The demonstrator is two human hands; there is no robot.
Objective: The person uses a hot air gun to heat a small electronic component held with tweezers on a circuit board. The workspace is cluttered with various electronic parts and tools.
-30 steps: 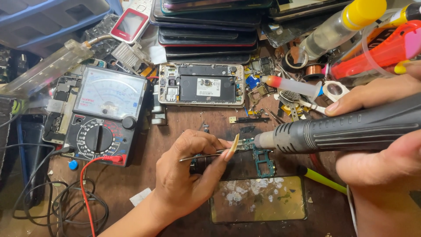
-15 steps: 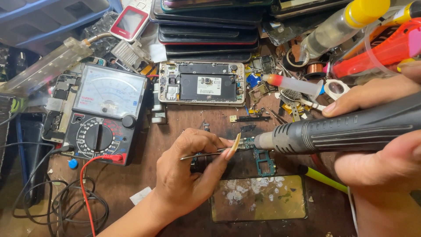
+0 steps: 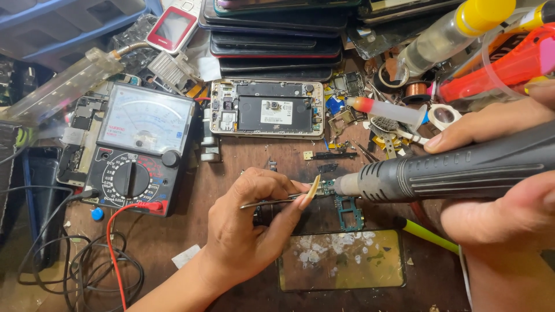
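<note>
Pinching tweezers (image 3: pixel 272 202), left hand (image 3: pixel 254 231) faces right hand's (image 3: pixel 509 173) gripped hot-air tool (image 3: pixel 451 170) (multimeter (image 3: pixel 139 156) nearby).

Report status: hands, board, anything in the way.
Left hand pinching tweezers at circuit board. Right hand gripping hot-air tool, nozzle at board. Clutter all round; nothing between.

A phone repair workshop: a cluttered wooden bench (image 3: pixel 173 231) holds an analog multimeter (image 3: pixel 139 147), stacked phones (image 3: pixel 272 40), an opened phone (image 3: pixel 266 108) and loose circuit boards (image 3: pixel 347 211).
</note>
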